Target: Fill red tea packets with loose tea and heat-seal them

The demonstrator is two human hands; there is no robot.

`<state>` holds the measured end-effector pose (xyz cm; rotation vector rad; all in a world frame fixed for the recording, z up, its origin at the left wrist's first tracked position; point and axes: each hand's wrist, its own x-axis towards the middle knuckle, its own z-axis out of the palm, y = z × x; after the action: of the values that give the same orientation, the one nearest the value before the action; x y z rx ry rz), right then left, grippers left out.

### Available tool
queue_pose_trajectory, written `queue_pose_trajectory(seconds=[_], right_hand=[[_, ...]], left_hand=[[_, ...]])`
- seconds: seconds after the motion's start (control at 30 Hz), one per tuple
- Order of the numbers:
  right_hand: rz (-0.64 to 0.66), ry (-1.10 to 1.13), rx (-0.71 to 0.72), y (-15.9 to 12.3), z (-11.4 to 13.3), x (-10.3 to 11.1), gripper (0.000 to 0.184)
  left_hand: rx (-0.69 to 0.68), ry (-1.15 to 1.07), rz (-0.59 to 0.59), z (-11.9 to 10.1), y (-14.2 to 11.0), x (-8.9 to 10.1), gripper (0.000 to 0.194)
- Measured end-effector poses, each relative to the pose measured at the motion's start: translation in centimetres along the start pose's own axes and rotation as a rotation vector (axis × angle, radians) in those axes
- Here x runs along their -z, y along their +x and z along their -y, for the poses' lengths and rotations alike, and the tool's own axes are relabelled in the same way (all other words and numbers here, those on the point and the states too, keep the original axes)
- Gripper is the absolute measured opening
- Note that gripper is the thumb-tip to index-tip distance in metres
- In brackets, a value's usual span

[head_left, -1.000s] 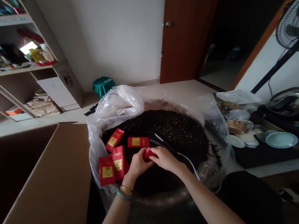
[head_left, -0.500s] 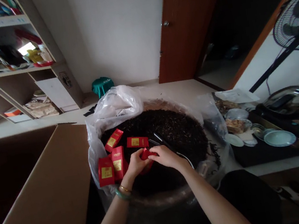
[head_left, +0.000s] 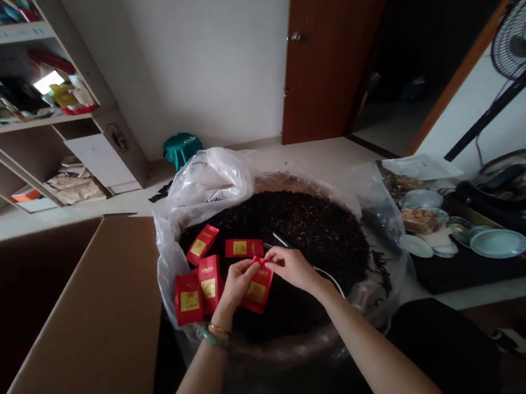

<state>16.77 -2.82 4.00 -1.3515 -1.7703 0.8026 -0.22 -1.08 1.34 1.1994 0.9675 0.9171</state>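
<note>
The left hand (head_left: 237, 283) and right hand (head_left: 295, 269) both pinch the top edge of a red packet (head_left: 258, 291) in their fingertips — it slants over the dark leaves (head_left: 321, 231), gold label up. Four other packets (head_left: 211, 282) lie beyond and left of it — two overlapping beside the plastic (head_left: 164, 252).

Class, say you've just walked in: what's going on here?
A person's bare left hand and right hand pinch the top of a small red packet with a gold label. It is held over a heap of dark, dry, leaf-like pieces, surrounded by translucent plastic sheeting. Four similar packets rest at the heap's left side.
</note>
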Motion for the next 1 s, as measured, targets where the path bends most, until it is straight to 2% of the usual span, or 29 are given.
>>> queue_pose_trajectory(seconds=[0.13,0.23,0.3,0.4,0.53,0.63,0.8,0.87,1.0], right_hand=[[-0.014,-0.002,-0.011,0.1,-0.3,-0.2,0.007],[-0.082,-0.022,-0.009,0.1,-0.3,0.0,0.007],[-0.069,-0.044,-0.017,0.0,-0.2,0.4,0.013],[0.101,-0.036,-0.127,0.0,-0.1,1.3,0.032],[0.347,0.136,-0.32,0.1,0.0,2.6,0.027],[0.404,0.144,-0.333,0.3,0.4,3.4,0.03],[0.659,0.118,-0.306,0.6,1.3,3.2,0.032],[0.658,0.052,-0.337,0.6,1.4,2.3,0.031],[0.536,-0.114,-0.331,0.4,1.1,0.5,0.032]], left_hand=[[-0.006,0.005,-0.002,0.0,0.0,-0.1,0.046],[0.025,0.069,0.069,0.0,-0.1,-0.2,0.057],[0.027,0.176,0.113,0.2,0.0,-0.2,0.061],[-0.044,0.356,0.11,0.8,0.2,-0.1,0.062],[-0.119,0.499,0.158,1.2,0.2,0.0,0.067],[-0.14,0.551,0.209,0.8,-0.2,0.0,0.07],[-0.191,0.58,0.26,0.4,-0.6,0.0,0.084],[-0.198,0.582,0.282,0.5,-0.7,0.0,0.09],[-0.158,0.614,0.303,0.8,-0.7,-0.1,0.097]])
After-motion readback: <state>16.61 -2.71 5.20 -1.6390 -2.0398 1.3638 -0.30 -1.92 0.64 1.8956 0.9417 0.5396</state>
